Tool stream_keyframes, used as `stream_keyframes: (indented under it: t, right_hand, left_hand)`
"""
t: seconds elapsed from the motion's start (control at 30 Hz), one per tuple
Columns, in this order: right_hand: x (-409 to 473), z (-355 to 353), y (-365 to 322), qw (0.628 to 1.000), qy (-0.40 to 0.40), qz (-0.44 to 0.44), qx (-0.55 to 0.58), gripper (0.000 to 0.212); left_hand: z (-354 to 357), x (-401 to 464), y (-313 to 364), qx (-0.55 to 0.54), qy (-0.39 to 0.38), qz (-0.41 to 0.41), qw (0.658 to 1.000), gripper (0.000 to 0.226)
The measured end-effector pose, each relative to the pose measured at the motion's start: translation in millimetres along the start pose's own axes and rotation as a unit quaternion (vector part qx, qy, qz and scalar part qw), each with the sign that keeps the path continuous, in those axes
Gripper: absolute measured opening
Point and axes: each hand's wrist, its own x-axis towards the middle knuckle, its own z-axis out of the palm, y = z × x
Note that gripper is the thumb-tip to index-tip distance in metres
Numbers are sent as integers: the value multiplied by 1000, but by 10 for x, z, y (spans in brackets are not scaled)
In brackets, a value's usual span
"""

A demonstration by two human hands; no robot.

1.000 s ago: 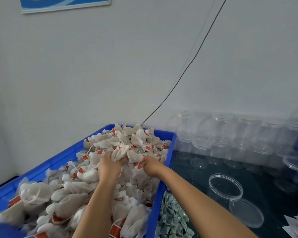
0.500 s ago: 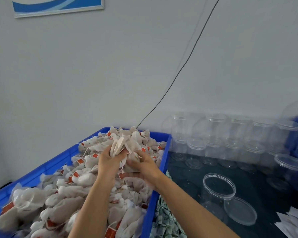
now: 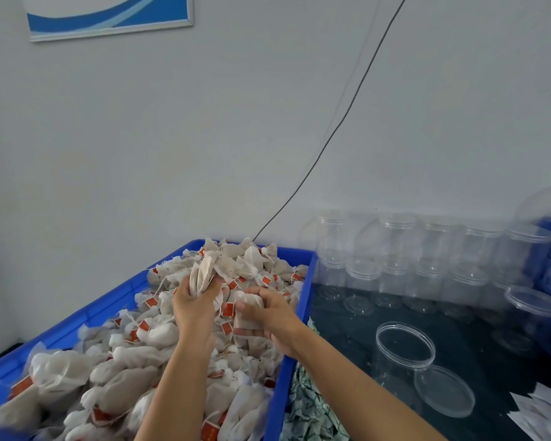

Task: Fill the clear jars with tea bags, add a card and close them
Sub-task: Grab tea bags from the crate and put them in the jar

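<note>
Left hand (image 3: 195, 308) clamps a bunch of white mesh tea bags (image 3: 211, 271) mid-frame over the blue plastic crate (image 3: 303, 297). Right hand (image 3: 269, 316) curls round one bag. Open clear plastic jar (image 3: 404, 348) sits lower right, nearer the right hand.

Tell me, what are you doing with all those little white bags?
A person is gathering tea bags from a blue crate. The left hand grips a bunch of them above the pile, and the right hand holds another. An open clear jar stands on the dark table with its lid beside it, with no tea bags in it yet.
</note>
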Motion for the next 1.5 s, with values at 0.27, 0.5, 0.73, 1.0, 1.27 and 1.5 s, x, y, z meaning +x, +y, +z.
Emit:
stream_keyframes:
  t: [0.27, 0.5, 0.73, 1.0, 1.27, 1.5]
  right_hand:
    - [86, -11, 45, 991, 67, -40, -107, 6]
    - [45, -188, -94, 945, 100, -159, -267, 12]
    - [-171, -475, -370, 934, 176, -182, -253, 8]
    - [-796, -1152, -945, 918, 274, -207, -201, 8]
    - [-1238, -1848, -811, 883, 352, -185, -247, 7]
    - [-1235, -2018, -397, 889, 353, -134, -261, 6]
  left_hand:
    - [4, 2, -12, 42, 12, -9, 999, 20]
    - [-68, 23, -79, 405, -26, 72, 911, 39]
    - [-30, -35, 38, 559, -88, 134, 814, 30]
    - [201, -320, 206, 474, -103, 254, 836, 25]
    - [503, -608, 288, 478, -151, 294, 814, 49]
    - [826, -902, 180, 409, -208, 320, 829, 30]
